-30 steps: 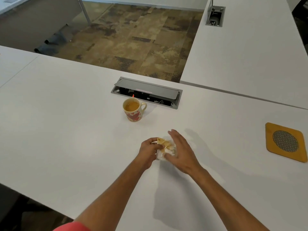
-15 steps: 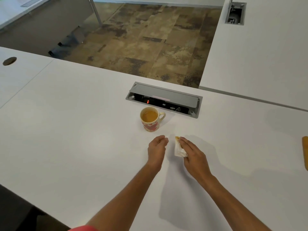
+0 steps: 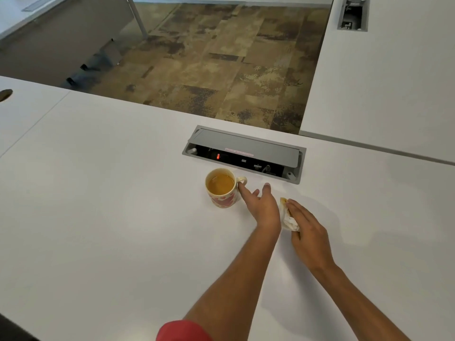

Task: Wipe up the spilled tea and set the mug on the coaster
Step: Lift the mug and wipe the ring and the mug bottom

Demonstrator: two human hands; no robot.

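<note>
On the white desk [image 3: 103, 217], centre field: your two hands and the mug lie just in front of the power box.
Surroundings: a grey power box [image 3: 243, 153] with its lid raised is let into the desk directly behind the mug; a red light shows on its dark panel. A second white desk [image 3: 394, 82] runs off to your right, with another cable box [image 3: 353, 13] in its far end. Patterned brown carpet [image 3: 221, 57] fills the gap between them.
Mug [image 3: 221, 188]: upright, near the power box, holding amber tea. Red heart shapes mark its pale wall. Its handle points to your right, towards your left hand.
Left hand [image 3: 261, 205]: you reach it forward with fingers spread and fairly straight; one fingertip touches the mug handle, and nothing is gripped.
Tissue [image 3: 286, 214]: crumpled, white, stained yellow at its far tip, lying just to the right of your left hand; its long axis runs away from you, slightly leftward.
Right hand [image 3: 306, 230]: you hold it flat over the tissue, fingers straight and close together, pressing it to the desk.
Sleeve [image 3: 182, 331]: red, at the lower edge.
</note>
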